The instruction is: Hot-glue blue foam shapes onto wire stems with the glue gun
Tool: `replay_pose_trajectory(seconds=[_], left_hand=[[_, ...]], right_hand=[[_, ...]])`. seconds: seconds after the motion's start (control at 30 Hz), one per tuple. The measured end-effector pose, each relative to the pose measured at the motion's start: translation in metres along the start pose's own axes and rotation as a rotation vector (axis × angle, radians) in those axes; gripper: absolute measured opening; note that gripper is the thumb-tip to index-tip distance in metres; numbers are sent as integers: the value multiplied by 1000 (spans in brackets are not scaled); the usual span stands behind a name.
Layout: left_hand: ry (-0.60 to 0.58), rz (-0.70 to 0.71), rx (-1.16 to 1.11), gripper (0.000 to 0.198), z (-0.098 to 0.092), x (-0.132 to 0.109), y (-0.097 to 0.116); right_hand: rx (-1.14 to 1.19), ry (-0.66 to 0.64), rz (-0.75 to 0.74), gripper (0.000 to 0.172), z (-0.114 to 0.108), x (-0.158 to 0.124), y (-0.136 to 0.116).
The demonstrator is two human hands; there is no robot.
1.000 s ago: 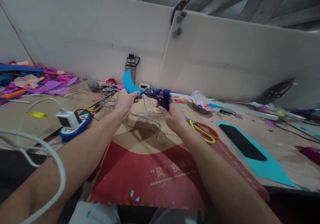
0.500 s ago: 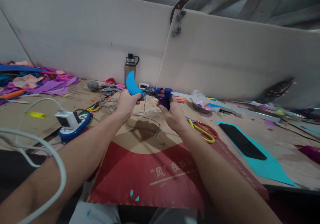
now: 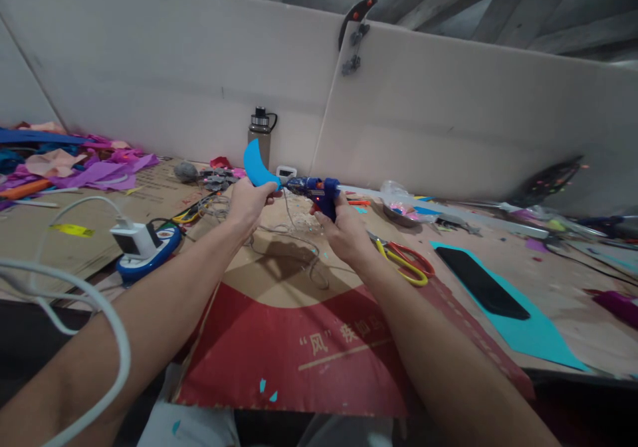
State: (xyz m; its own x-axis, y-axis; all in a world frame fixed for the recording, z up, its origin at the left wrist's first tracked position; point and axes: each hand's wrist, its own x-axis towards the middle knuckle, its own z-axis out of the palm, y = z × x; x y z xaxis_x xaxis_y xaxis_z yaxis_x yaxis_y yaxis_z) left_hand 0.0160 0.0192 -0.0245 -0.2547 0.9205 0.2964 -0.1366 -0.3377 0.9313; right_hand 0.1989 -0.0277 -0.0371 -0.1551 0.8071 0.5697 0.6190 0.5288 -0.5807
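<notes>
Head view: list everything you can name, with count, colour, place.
Crescent cutout: one, blue, in left hand
Hot glue gun: one, dark blue, in right hand
Glue stick: one, translucent, gun's rear
Scissors: one pair, red-yellow handles, right of centre
Phone-like slab: one, black, on sheet
Sheet: one, turquoise, right
Bottle: one, grey, by panels
Panels: at least two, white, back
Socket block: one, blue-white, left
Cord: tangled, grey, near left hand
Bowl: one, metallic, rear right
Scraps: many, multicoloured, far left
Cardboard: one sheet, red-tan, below hands
Left hand, right hand: one each, bare, centre
</notes>
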Motion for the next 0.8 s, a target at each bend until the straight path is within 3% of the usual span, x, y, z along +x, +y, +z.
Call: replay_pose_trajectory(seconds=[0.5,0.8], left_hand=[[-63,61,89,9,1,-1,-9],[7,26,20,13,0,3,-4]], right_hand=[[31,15,11,23,2,1,3],[-15,-14,7,24,1,0,1]])
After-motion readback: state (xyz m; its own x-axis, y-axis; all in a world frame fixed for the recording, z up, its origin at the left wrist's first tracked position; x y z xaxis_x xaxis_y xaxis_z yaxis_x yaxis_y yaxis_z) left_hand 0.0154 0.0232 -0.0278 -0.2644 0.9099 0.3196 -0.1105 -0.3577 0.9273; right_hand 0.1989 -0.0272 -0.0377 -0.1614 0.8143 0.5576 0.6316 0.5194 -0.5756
